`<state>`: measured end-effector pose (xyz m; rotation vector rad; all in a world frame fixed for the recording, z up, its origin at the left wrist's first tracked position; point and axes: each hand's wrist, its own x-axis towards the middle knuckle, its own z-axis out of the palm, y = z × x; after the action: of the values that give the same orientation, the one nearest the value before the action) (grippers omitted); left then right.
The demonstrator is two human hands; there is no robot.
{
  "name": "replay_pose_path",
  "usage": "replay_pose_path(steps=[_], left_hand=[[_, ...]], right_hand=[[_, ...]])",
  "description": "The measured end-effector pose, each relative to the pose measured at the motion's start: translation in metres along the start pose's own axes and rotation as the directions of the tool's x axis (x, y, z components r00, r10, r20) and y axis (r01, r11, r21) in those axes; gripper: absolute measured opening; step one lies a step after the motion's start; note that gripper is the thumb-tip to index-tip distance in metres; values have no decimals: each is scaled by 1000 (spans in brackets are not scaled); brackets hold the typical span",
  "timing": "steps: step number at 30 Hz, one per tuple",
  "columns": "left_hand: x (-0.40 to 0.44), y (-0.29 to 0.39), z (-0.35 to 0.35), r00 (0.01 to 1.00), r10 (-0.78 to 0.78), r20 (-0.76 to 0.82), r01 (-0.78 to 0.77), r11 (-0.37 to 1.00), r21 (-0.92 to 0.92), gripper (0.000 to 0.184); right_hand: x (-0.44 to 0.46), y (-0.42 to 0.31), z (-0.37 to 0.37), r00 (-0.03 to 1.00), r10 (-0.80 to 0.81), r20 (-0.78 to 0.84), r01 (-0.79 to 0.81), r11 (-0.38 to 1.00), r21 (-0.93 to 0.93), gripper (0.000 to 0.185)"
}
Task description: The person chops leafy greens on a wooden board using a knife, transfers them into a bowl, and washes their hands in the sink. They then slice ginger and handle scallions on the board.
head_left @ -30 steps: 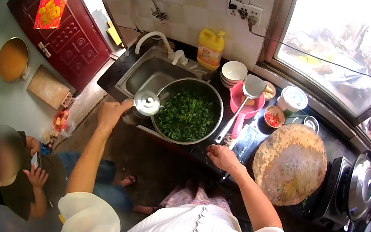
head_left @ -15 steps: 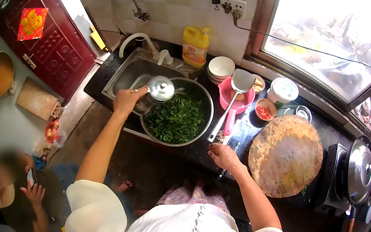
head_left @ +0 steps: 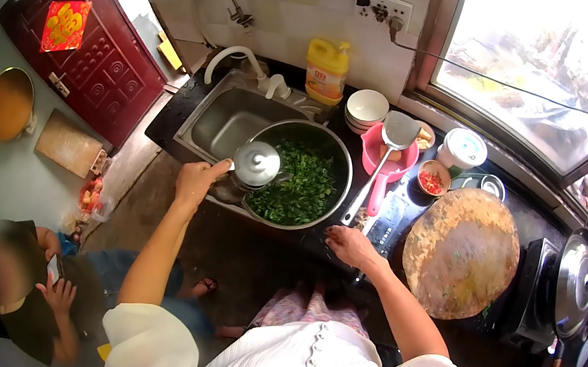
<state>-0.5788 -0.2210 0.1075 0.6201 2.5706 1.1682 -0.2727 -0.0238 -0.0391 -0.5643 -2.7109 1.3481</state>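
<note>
My left hand (head_left: 198,184) grips the handle of a silver lidded kettle (head_left: 257,164). The kettle hangs over the left, near side of a large metal basin (head_left: 349,166). Inside the basin lies a heap of chopped green leaves (head_left: 300,185). Whether liquid leaves the kettle, I cannot tell. My right hand (head_left: 350,247) is at the counter's front edge, its fingers curled in and anything in them hidden. Just above that hand are the handle ends of a metal spatula (head_left: 401,132) and a pink ladle-like scoop (head_left: 376,198).
Left of the basin is a sink (head_left: 234,122). Behind stand a yellow bottle (head_left: 326,75), white bowls (head_left: 366,107) and a bowl of chopped red chili (head_left: 432,181). A round chopping board (head_left: 463,252) and a lidded pan (head_left: 575,284) are rightward. A seated person (head_left: 48,305) holds a phone.
The kettle has come nearer to me relative to the basin, with my left hand. My right hand's fingers look more curled. The whole view has shifted slightly.
</note>
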Motion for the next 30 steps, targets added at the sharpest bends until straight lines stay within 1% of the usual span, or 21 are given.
replay_pose_path(steps=[2,3,6,8,9,11,13,16,17,20,23,26,27,30], left_hand=[[4,0,10,1000,29,-11,-29,999,14,64],[5,-4,14,999,36,-33,-37,998,-52,63],[-6,-9,9,999,2,-46,-8,990,-139,60],[-18,-7,-7,999,-40,4,41,995,-96,46],[-19,-10,-13,999,-50,8,50,998,-28,45],[-25,-5,-18,998,-62,25,62,997,-34,45],[-29,3,-17,996,-70,48,72,997,-42,42],[-27,7,3,996,-70,56,78,982,-170,40],[-32,17,6,995,-83,62,92,982,-162,38],[-37,12,10,991,-106,78,118,979,-166,38],[-53,11,4,994,-113,8,113,985,-128,47],[-62,10,-6,994,-111,-5,109,985,-137,45],[-66,17,-5,990,-142,-1,140,971,-194,44],[-68,46,1,976,-216,24,216,956,-198,45]], right_hand=[[2,-3,0,1000,-17,2,16,999,31,29],[0,-4,-1,1000,-8,6,8,1000,26,29],[-9,-6,-9,999,41,14,-41,999,4,29],[-20,-4,-17,994,101,27,-101,995,-17,29],[-24,1,-19,993,111,26,-111,994,-2,29],[-32,12,-20,991,128,28,-128,991,29,28],[-33,20,-18,994,111,20,-112,993,31,28],[-28,25,-16,995,100,17,-100,995,26,28],[-27,24,-16,995,100,17,-100,995,25,29],[-33,24,-18,996,91,-4,-91,995,52,29],[-49,29,-25,995,102,4,-102,995,1,29],[-59,46,-27,994,111,19,-111,994,6,28],[-62,49,-28,994,109,0,-109,994,31,27],[-60,53,-30,996,87,37,-88,996,5,27]])
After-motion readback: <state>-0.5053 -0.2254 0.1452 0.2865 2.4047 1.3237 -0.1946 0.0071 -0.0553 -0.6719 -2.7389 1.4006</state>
